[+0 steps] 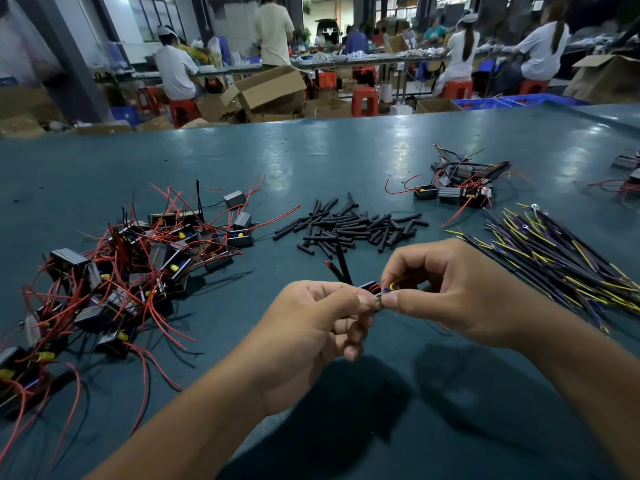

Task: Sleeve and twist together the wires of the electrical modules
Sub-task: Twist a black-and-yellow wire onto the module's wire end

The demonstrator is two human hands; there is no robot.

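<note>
Left hand (pixel 311 327) grip pinching wire ends (pixel 379 299); right hand (pixel 446 292) grip pinching same. Sleeve pile (pixel 349 226) at 12 o'clock on worktop (pixel 242 161).

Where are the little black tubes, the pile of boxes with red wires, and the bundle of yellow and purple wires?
black tubes (pixel 349 226), head view, middle of heap.
boxes with red wires (pixel 138 268), head view, pile's centre.
yellow and purple wires (pixel 561 261), head view, mid-bundle.
</note>
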